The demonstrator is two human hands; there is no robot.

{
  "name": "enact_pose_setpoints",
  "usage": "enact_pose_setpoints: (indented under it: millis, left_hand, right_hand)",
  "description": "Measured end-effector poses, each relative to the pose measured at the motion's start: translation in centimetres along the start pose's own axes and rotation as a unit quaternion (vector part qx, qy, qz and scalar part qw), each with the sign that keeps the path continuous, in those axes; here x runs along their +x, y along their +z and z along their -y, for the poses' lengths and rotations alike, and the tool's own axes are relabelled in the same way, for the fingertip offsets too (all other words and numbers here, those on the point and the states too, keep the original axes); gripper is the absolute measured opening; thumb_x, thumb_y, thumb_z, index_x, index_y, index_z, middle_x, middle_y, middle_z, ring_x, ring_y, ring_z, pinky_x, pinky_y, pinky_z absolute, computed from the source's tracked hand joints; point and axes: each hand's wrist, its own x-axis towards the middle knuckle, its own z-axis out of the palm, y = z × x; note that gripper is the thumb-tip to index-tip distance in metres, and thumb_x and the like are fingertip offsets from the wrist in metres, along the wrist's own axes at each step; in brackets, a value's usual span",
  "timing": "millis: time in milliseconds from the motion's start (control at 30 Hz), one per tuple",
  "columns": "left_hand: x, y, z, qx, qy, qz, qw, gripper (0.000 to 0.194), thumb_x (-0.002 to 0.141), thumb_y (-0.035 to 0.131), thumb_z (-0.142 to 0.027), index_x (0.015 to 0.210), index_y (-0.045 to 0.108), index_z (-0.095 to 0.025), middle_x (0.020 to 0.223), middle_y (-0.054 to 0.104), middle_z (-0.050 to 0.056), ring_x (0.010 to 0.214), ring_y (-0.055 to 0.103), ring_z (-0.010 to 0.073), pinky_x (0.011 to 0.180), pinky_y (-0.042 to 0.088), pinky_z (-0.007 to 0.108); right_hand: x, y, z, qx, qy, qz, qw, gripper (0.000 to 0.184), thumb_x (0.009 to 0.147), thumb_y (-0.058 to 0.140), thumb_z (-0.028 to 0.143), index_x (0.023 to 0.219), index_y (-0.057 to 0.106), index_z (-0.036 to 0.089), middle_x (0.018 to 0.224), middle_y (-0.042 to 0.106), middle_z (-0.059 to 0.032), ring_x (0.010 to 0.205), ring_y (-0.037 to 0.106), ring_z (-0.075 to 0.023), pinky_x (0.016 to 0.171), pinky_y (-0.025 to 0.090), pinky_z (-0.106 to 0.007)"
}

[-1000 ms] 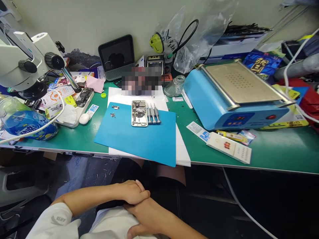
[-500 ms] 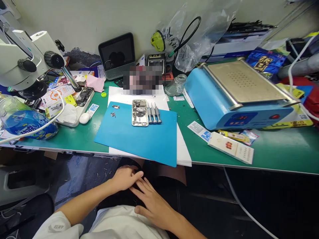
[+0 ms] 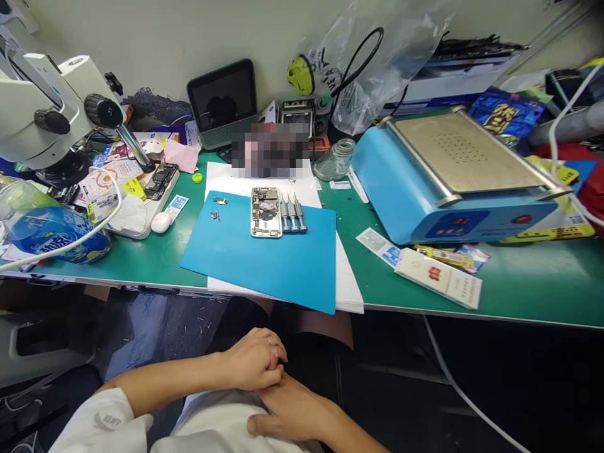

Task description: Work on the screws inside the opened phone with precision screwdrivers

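Hands: together over the lap; left hand (image 3: 255,358) lies on top with fingers curled on the right hand (image 3: 293,409), whose fingertips are mostly hidden, so I cannot tell how they bend.
Sleeve: white sleeve (image 3: 106,418) of the left arm carries a grey print, too blurred for reading.
Bottle: the bottle (image 3: 59,228) lies at the left on the green counter (image 3: 151,261), its blue label with large white Chinese characters.
Small parts: two small parts (image 3: 219,201) are on the blue mat (image 3: 264,270), one above the other.
Phone: the opened phone (image 3: 266,212) lies flat at the upper middle of the mat; pale frame, dark and silver components inside, a round form near its centre; no writing can be read at this size.
Tools: three slim grey tools (image 3: 293,217) lie side by side, just right of the phone.
Plastic bag: the clear bag (image 3: 361,104) shows dark capital letters, partly folded.
Machine: the light-blue machine (image 3: 401,204) has a metal top plate and small red digits, not clear.
Carton: the white carton (image 3: 438,277) bears a red emblem and small grey characters.
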Motion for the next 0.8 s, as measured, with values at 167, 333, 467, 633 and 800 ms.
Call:
enact_pose_setpoints:
  millis: [167, 333, 467, 633, 800]
  left_hand:
    - [0.5, -0.8, 1.0, 0.026, -0.073, -0.053, 0.996, 0.051, 0.092, 0.068, -0.046, 0.129, 0.065, -0.012, 0.128, 0.069, 0.017, 0.124, 0.060, 0.0357, 0.109, 0.045, 0.050]
    - [0.0, -1.2, 1.8, 0.028, -0.132, -0.108, 0.985, 0.081, 0.096, 0.057, -0.064, 0.154, 0.042, -0.009, 0.150, 0.052, 0.024, 0.138, 0.050, 0.0402, 0.112, 0.042, 0.058]
    - [-0.4, -0.2, 1.1, 0.015, -0.079, -0.076, 0.994, 0.074, 0.093, 0.063, -0.063, 0.149, 0.054, -0.016, 0.151, 0.052, 0.021, 0.142, 0.048, 0.0374, 0.113, 0.045, 0.052]
    - [-0.5, 1.4, 0.4, 0.010, -0.003, -0.049, 0.999, 0.052, 0.092, 0.066, -0.040, 0.140, 0.063, -0.023, 0.162, 0.043, 0.011, 0.155, 0.030, 0.0352, 0.124, 0.031, 0.055]
    - [-0.5, 3.1, 0.4, -0.005, 0.011, -0.029, 0.999, 0.042, 0.088, 0.058, -0.020, 0.129, 0.069, -0.018, 0.147, 0.060, 0.008, 0.151, 0.039, 0.0282, 0.125, 0.035, 0.047]
  right_hand:
    - [0.4, 0.7, -1.0, 0.022, 0.078, -0.050, 0.995, 0.087, 0.092, 0.062, 0.055, 0.163, 0.028, 0.018, 0.171, 0.025, -0.0164, 0.156, 0.029, -0.0406, 0.127, 0.027, -0.057]
    - [0.5, 1.4, -2.2, 0.069, 0.148, -0.176, 0.971, 0.099, 0.096, 0.055, 0.047, 0.164, -0.011, 0.019, 0.176, -0.006, -0.0107, 0.164, 0.004, -0.0260, 0.133, 0.014, -0.048]
    - [0.5, 1.7, -2.1, 0.071, 0.149, -0.160, 0.973, 0.109, 0.086, 0.070, 0.042, 0.166, 0.000, 0.020, 0.176, 0.005, -0.0121, 0.163, 0.009, -0.0310, 0.132, 0.018, -0.051]
    - [0.0, 1.5, -2.2, 0.083, 0.082, -0.120, 0.986, 0.098, 0.078, 0.080, 0.047, 0.161, 0.034, 0.023, 0.171, 0.027, -0.0128, 0.155, 0.032, -0.0388, 0.126, 0.032, -0.053]
    - [0.0, 1.4, -2.4, 0.098, 0.050, -0.055, 0.992, 0.086, 0.078, 0.080, 0.050, 0.154, 0.048, 0.027, 0.169, 0.034, -0.0088, 0.154, 0.034, -0.0394, 0.127, 0.030, -0.054]
